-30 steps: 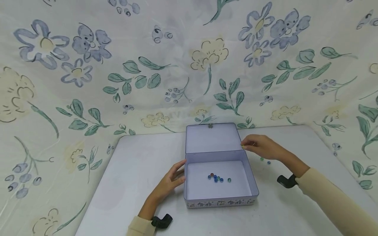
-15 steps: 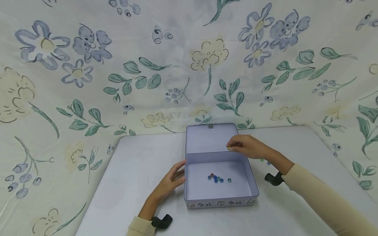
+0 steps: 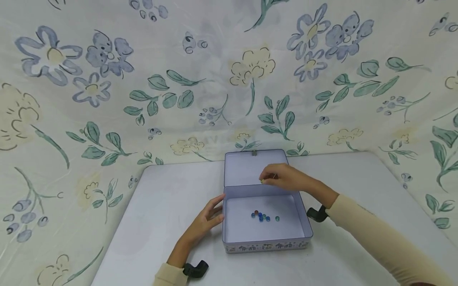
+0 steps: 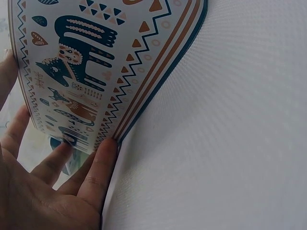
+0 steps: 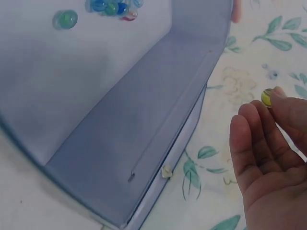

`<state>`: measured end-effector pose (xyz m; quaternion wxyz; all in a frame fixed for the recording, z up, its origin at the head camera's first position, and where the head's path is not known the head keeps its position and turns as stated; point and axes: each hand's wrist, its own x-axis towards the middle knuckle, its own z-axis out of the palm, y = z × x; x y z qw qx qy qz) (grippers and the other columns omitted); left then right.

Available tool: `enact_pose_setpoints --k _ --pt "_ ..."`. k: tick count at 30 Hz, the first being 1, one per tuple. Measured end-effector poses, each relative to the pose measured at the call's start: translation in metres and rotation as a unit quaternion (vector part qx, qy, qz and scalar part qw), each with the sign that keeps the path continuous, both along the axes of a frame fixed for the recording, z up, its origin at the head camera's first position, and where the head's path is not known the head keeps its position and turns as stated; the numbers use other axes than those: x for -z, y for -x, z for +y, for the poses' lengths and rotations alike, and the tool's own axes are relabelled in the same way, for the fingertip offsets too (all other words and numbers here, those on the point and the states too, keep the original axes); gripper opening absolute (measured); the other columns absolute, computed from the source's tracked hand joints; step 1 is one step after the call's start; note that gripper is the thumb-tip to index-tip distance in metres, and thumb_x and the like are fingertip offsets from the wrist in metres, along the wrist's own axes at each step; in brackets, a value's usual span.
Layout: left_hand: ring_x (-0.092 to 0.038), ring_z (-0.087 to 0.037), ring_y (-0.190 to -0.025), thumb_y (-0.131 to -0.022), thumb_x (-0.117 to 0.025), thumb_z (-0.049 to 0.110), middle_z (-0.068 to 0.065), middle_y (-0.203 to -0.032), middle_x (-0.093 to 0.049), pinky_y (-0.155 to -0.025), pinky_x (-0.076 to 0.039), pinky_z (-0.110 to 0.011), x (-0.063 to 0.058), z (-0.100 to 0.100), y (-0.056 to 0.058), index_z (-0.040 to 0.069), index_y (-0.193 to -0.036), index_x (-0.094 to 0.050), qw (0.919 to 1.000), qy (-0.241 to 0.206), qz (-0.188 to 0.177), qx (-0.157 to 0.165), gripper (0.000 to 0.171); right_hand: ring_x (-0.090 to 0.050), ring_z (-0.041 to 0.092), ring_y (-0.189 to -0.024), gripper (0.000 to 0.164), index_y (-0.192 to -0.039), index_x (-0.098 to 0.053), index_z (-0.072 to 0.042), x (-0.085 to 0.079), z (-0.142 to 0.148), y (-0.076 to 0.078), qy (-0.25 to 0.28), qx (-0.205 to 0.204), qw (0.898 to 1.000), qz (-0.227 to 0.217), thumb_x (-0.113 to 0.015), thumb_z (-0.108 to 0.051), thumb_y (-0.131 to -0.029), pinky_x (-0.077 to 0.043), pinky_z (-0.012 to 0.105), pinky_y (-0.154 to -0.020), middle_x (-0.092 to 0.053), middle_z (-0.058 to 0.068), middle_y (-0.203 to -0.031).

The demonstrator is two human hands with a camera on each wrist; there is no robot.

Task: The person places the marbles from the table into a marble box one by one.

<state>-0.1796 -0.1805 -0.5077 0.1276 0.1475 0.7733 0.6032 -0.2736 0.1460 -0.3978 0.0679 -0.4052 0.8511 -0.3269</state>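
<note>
A lavender tin box with animal prints on its outside stands open on the table. Several glass marbles, blue, green and one reddish, lie on its floor. My right hand is raised over the hinge side, in front of the lid. Between thumb and fingertip it pinches a yellow marble, plain in the right wrist view. My left hand rests against the box's left side with fingers extended. In the left wrist view its fingertips touch the patterned wall.
The lid leans back behind the box, with a small clasp at its top edge. White tabletop surrounds the box. A flower-printed sheet hangs behind the table. Each wrist wears a black camera mount.
My right hand has moved left with the yellow marble, from beside the lid to in front of it. Its arm now hides two marbles on the table. My left hand stays put.
</note>
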Motion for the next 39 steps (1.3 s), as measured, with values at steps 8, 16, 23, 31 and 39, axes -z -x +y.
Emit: enact_pose_setpoints --k 8,16,23,31,39 --pt "-0.027 -0.046 -0.149 -0.1 -0.058 0.014 -0.008 -0.167 -0.02 -0.116 -0.029 -0.067 0.0 0.0 0.001 0.021 -0.157 -0.028 0.9999 -0.003 0.011 0.007 0.066 -0.066 0.01 -0.094 0.016 -0.109 -0.072 -0.007 0.003 -0.014 0.0 -0.012 -0.007 1.0 -0.02 -0.066 -0.015 -0.097 -0.057 0.023 -0.083 -0.072 -0.003 -0.103" --pt "-0.027 -0.046 -0.149 -0.1 -0.059 0.016 -0.007 -0.167 -0.021 -0.116 -0.029 -0.066 0.002 -0.001 -0.001 0.022 -0.158 -0.027 0.9999 -0.003 0.011 0.009 0.066 -0.066 0.008 -0.093 0.016 -0.109 -0.072 -0.006 0.006 -0.031 -0.002 -0.013 -0.03 0.999 -0.018 -0.066 -0.015 -0.097 -0.057 0.021 -0.083 -0.072 -0.002 -0.102" --pt "-0.027 -0.046 -0.149 -0.1 -0.059 0.017 -0.007 -0.167 -0.021 -0.116 -0.029 -0.068 0.002 -0.001 -0.001 0.022 -0.157 -0.028 0.9999 -0.003 0.012 0.007 0.066 -0.064 0.007 -0.089 0.015 -0.108 -0.071 -0.006 0.014 -0.044 -0.003 -0.029 -0.042 0.999 -0.02 -0.066 -0.014 -0.097 -0.056 0.019 -0.08 -0.071 -0.002 -0.101" --pt "-0.025 -0.047 -0.149 -0.1 -0.058 0.015 -0.007 -0.167 -0.019 -0.115 -0.029 -0.068 0.001 -0.001 0.0 0.023 -0.158 -0.027 0.9999 -0.003 0.006 0.012 0.065 -0.065 0.007 -0.09 0.012 -0.106 -0.071 -0.006 0.025 -0.049 -0.006 -0.033 -0.051 0.998 -0.026 -0.064 -0.011 -0.097 -0.056 0.019 -0.08 -0.071 0.0 -0.101" --pt "-0.026 -0.047 -0.149 -0.1 -0.059 0.016 -0.007 -0.167 -0.021 -0.115 -0.033 -0.065 0.003 -0.002 0.001 0.023 -0.157 -0.028 0.9999 -0.003 0.008 0.007 0.065 -0.064 0.007 -0.091 0.014 -0.107 -0.071 -0.005 0.033 -0.055 -0.007 -0.047 -0.057 0.996 -0.046 -0.064 -0.013 -0.098 -0.055 0.02 -0.083 -0.07 -0.003 -0.1"
